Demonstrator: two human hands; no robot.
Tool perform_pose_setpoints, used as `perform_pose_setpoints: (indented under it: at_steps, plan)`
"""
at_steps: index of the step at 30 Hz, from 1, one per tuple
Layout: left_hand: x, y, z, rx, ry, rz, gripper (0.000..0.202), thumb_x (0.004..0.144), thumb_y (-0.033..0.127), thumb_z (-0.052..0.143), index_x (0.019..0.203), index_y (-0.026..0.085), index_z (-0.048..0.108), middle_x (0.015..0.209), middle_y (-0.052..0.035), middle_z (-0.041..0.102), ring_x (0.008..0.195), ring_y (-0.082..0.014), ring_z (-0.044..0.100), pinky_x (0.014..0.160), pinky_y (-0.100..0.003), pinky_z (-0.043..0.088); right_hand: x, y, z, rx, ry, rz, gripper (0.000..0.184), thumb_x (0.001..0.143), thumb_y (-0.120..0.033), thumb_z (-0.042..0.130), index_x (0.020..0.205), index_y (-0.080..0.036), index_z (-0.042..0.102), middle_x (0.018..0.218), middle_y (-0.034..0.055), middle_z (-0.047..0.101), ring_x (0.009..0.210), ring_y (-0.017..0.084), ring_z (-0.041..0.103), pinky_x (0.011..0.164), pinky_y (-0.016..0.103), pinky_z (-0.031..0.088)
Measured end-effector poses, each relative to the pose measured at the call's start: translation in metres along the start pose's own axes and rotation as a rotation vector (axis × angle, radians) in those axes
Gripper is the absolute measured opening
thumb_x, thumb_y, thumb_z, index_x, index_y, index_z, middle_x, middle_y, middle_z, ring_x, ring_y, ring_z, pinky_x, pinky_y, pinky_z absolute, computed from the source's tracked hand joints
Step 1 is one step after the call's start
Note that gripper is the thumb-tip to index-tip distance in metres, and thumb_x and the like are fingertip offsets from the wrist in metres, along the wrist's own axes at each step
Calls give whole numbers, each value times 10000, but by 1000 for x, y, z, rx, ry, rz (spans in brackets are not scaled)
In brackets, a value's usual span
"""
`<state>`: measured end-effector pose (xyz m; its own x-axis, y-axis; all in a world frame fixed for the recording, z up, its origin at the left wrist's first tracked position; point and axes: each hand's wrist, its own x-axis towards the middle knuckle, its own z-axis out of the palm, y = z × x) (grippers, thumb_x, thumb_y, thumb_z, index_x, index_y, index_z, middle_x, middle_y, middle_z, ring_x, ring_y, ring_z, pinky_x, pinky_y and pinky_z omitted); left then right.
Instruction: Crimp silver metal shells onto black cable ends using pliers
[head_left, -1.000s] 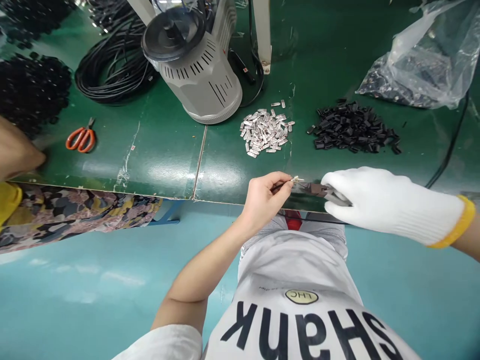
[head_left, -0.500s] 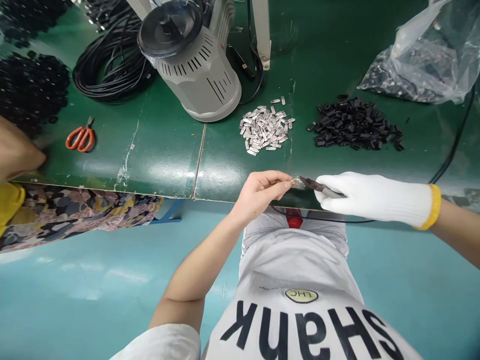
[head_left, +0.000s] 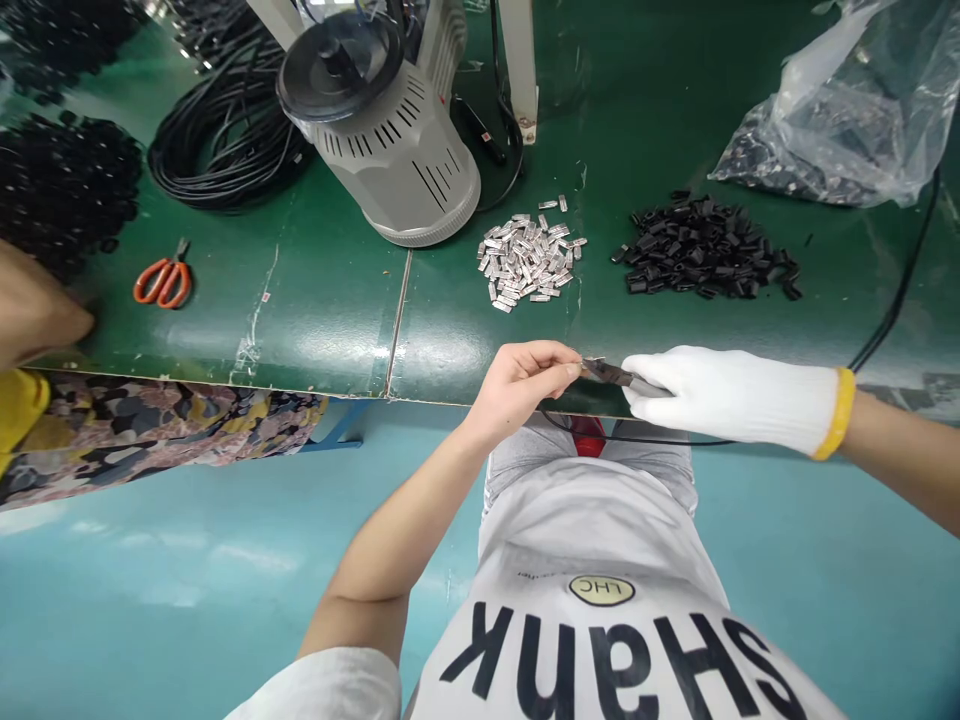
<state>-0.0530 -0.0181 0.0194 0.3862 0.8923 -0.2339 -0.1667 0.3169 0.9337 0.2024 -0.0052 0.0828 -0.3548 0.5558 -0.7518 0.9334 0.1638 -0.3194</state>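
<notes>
My bare left hand [head_left: 525, 385] pinches a small metal connector [head_left: 592, 360] at the table's front edge. Most of the connector is hidden by my fingertips and the tool. In a white glove with a yellow cuff, my right hand [head_left: 720, 395] is closed around a pair of pliers [head_left: 619, 375]. The plier jaws point left and meet the connector at my left fingertips. Beyond my hands lies a pile of small silvery metal connectors [head_left: 525, 258]. To its right is a heap of small black plastic sleeves [head_left: 709, 248].
A grey motor [head_left: 390, 150] stands on the green table [head_left: 322, 300]. Orange-handled cutters [head_left: 163, 280], a black cable coil [head_left: 217, 150] and black parts [head_left: 67, 190] lie left. Another person's arm [head_left: 37, 305] rests there. A clear bag of parts [head_left: 840, 130] sits far right.
My right hand has moved slightly left with the pliers, whose jaws now reach closer to my left fingertips and cover more of the connector. My left hand stays nearly still.
</notes>
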Motion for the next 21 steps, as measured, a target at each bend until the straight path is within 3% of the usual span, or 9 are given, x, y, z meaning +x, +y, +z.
perform_pose_setpoints:
  at_steps: [5,9,13,16,21]
  plan:
    - [-6,-7,4,355,133,155,199,945,367,742,1006,179,768,800,-12,713,662,-112,573,624,-242,454,-13,5,-8,-93,119,87,422,964,-649,425,974,-242,534,839,20,652,634,161,524,596,328,295]
    - [-8,-14,9,608,126,283,111,1020,284,632,1061,200,692,841,2,720,724,-113,622,666,-219,459,-22,4,-13,-289,241,150,440,953,-656,407,1005,-238,535,898,70,655,658,184,488,638,333,247]
    - [-6,-21,13,700,158,374,73,1029,247,624,1004,200,674,853,-4,717,700,-109,614,659,-227,450,-20,2,-11,-525,341,92,448,958,-621,385,968,-188,502,894,137,587,715,199,432,712,335,174]
    - [-3,-26,13,779,173,455,82,1043,223,603,1016,202,678,905,-29,743,783,-133,658,744,-250,499,-16,5,-11,-623,408,6,439,971,-580,366,959,-157,483,830,138,489,739,205,434,751,345,131]
    - [-1,-30,12,875,169,524,128,1072,214,564,1066,204,691,1026,-74,781,985,-184,729,859,-295,558,-6,11,-12,-532,445,-82,375,901,-525,515,922,-154,470,766,101,402,767,199,431,787,354,151]
